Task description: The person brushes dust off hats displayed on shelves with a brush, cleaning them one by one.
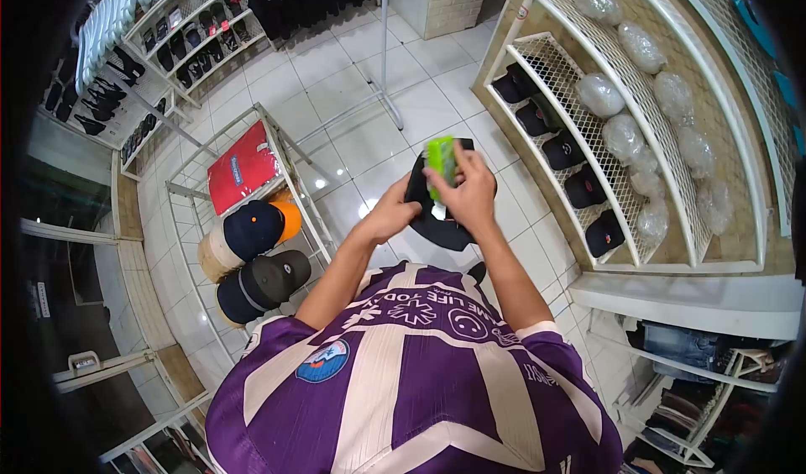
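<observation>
In front of my body, my left hand [391,213] grips the side of a black cap [442,232], its thumb on top. My right hand [472,193] is closed around a bright green, block-shaped brush [439,159] and holds it over the cap. I cannot make out whether the brush's underside touches the cloth. A small white and red patch shows on the cap just below the brush. The far part of the cap is partly hidden behind the brush and my right hand.
To the left, a white wire rack [186,190] bears a red packaged garment [243,167] and several caps [250,227]. On the right, a mesh shelf [558,54] holds black caps [585,187] and plastic-wrapped bundles [624,136]. A metal stand [384,96] rises from the tiled floor ahead.
</observation>
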Available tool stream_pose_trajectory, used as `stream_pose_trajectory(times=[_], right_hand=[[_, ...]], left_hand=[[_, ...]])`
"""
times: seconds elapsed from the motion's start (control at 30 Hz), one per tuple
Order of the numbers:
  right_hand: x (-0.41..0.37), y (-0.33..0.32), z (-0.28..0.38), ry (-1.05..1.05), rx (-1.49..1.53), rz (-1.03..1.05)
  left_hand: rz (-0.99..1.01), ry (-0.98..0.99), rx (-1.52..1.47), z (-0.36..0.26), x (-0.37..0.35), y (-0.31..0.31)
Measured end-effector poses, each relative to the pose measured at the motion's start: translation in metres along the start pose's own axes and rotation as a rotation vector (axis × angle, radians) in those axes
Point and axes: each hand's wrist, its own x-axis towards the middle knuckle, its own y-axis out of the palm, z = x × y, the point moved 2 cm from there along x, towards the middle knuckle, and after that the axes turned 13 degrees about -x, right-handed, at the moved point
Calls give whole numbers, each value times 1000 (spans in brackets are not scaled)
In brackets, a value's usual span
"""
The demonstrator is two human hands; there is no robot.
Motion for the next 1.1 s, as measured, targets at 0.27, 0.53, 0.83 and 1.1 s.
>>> stream_pose_trajectory(times=[0.27, 0.53, 0.83, 1.1], right_hand=[[-10, -1, 17, 5, 345, 70], [-2, -10, 13, 106, 131, -20], [19, -72, -53, 178, 682, 9], [18, -73, -64, 161, 640, 363]], left_hand=[[-12, 111, 40, -20, 0, 4], [60, 117, 141, -11, 1, 2], [-57, -100, -390, -23, -14, -11], [161, -117, -74, -18, -1, -3]])
